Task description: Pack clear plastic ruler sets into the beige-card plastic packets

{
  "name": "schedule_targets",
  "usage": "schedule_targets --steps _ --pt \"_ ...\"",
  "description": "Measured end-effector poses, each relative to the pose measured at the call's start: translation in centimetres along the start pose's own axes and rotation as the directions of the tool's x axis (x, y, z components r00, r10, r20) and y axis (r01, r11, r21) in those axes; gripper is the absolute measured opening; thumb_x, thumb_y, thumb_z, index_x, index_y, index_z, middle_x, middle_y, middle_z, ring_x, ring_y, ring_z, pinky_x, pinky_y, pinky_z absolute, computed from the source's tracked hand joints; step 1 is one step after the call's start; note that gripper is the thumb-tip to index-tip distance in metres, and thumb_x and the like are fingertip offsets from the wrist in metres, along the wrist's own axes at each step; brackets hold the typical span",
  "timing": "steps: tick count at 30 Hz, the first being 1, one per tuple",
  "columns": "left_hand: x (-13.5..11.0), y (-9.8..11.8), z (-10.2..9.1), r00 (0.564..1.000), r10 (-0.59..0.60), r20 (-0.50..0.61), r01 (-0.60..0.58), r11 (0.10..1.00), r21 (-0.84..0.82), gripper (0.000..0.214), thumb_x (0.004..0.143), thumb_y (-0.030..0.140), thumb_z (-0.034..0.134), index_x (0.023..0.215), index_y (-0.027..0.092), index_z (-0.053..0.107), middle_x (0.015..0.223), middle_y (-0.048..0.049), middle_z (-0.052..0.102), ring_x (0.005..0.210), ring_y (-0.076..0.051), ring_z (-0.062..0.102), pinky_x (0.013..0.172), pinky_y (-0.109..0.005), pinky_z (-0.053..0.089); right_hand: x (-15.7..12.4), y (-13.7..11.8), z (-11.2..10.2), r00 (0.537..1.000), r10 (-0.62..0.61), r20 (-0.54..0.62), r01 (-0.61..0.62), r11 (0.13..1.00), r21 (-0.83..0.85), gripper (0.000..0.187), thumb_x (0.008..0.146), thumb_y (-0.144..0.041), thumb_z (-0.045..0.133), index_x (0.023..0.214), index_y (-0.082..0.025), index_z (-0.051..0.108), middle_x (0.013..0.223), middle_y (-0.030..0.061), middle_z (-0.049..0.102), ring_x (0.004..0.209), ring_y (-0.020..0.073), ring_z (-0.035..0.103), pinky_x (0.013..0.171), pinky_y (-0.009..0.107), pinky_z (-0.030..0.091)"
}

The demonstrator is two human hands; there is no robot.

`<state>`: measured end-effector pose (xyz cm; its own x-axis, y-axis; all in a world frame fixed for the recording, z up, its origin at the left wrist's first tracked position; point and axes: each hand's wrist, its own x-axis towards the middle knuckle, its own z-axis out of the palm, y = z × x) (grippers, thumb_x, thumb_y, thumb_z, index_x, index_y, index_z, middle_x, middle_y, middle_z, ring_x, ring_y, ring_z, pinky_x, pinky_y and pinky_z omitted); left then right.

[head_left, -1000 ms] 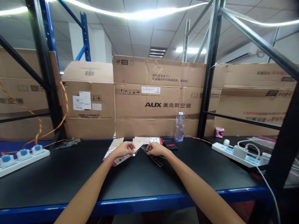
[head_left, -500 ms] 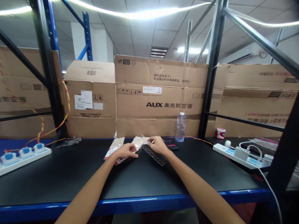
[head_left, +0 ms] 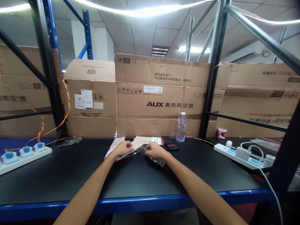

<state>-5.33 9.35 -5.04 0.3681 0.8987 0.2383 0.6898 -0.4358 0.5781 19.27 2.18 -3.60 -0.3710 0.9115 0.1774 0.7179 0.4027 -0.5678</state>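
My left hand (head_left: pixel 123 148) is closed in a pinch over the edges of some pale cards with red print (head_left: pixel 114 146); what its fingertips grip is too small to make out. My right hand (head_left: pixel 154 149) has its fingers closed on a clear plastic packet (head_left: pixel 158 161) with dark shapes inside. That packet slants across the black mat, its lower end sticking out under the hand. Between the two hands, thin clear film stretches toward the left fingertips. Behind them lies another beige card (head_left: pixel 143 140), with a white and red label (head_left: pixel 157 141) at its right end.
A dark flat box (head_left: pixel 172 143) and a clear water bottle (head_left: pixel 181 127) stand behind my right hand. Power strips lie left (head_left: pixel 25 157) and right (head_left: pixel 243 156). Crumpled clear plastic (head_left: pixel 70 141) lies back left. Cardboard sheets (head_left: pixel 161 126) wall the back; black posts (head_left: pixel 208 93) flank the table.
My left hand has shifted slightly left and up. My right hand has come down and a little left onto the clear packet, and the white and red label behind it now shows.
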Motion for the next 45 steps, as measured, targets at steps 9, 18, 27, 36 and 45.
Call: schedule_targets --steps 9,18,27,36,45 --pt "-0.8 0.3 -1.9 0.996 -0.084 -0.008 0.081 0.928 0.362 0.067 0.056 0.071 0.072 0.096 0.017 0.07 0.109 -0.0175 0.069 0.101 -0.036 0.063 0.081 -0.037 0.046 -0.1 -0.4 -0.3 1.0 -0.012 -0.018 0.012 1.0 -0.023 0.014 0.071 -0.012 0.056 0.066 -0.015 0.068 0.051 -0.0013 0.06 0.048 0.0123 0.059 0.053 0.02 0.044" --pt "-1.7 2.3 -2.5 0.997 -0.071 0.002 0.068 0.955 0.288 0.036 0.07 0.053 0.067 0.085 0.021 0.076 0.098 -0.0076 0.073 0.088 -0.026 0.067 0.075 -0.03 0.046 0.2 0.3 -0.2 1.0 0.011 -0.002 -0.011 1.0 0.012 0.016 0.074 -0.014 0.056 0.075 -0.014 0.072 0.06 0.0001 0.066 0.048 0.0124 0.062 0.051 0.019 0.045" --pt "-1.7 2.5 -3.2 0.998 -0.064 -0.008 0.063 0.944 0.323 0.033 0.077 0.049 0.061 0.086 0.022 0.077 0.101 -0.0102 0.074 0.094 -0.03 0.067 0.079 -0.033 0.047 0.1 0.1 0.2 0.999 0.021 0.038 -0.026 0.992 0.126 0.01 0.074 -0.014 0.059 0.07 -0.014 0.067 0.059 -0.0011 0.064 0.051 0.0132 0.066 0.054 0.019 0.047" --pt "-2.3 3.4 -3.1 0.998 0.005 -0.058 0.017 0.933 0.359 0.031 0.086 0.043 0.052 0.085 0.022 0.075 0.097 -0.0085 0.075 0.092 -0.027 0.068 0.076 -0.031 0.045 0.2 -1.3 0.0 0.99 0.139 -0.005 -0.114 0.831 0.544 0.038 0.075 -0.014 0.068 0.113 -0.011 0.064 0.067 0.0005 0.067 0.054 0.0115 0.062 0.048 0.019 0.042" --pt "-2.1 4.3 -2.1 0.987 -0.016 -0.158 0.084 0.899 0.431 0.029 0.088 0.034 0.049 0.088 0.02 0.074 0.097 -0.0127 0.075 0.096 -0.029 0.068 0.076 -0.031 0.044 -0.5 -2.3 -0.5 0.988 0.1 0.122 -0.157 0.585 0.795 0.026 0.064 -0.014 0.079 0.088 -0.013 0.071 0.076 0.0031 0.07 0.073 0.0123 0.066 0.073 0.022 0.049"
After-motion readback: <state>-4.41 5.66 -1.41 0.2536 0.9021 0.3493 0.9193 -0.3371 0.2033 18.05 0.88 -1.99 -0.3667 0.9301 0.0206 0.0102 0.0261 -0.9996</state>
